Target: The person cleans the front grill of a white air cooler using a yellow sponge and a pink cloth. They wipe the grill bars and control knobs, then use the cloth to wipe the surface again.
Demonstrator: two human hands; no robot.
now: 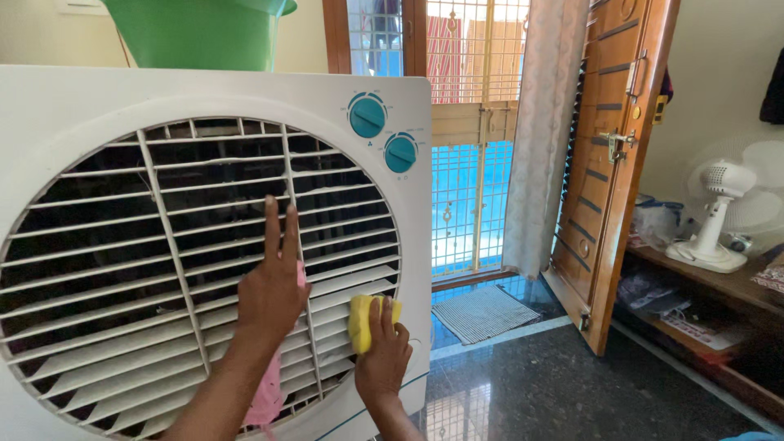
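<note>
A yellow sponge (363,321) is gripped in the right hand (384,355), fingers curled over it, and is pressed against the lower right of the round louvred grille (106,245). The left hand (271,290) is laid flat on the slats, two fingers stretched upward, with a pink cloth (268,396) pinned beneath the palm and hanging down. The grille is set in a white air cooler (73,98), which bears two teal knobs (367,117). A green tub (200,33) is seen on top. A wooden door (608,163) is seen open at the right.
</note>
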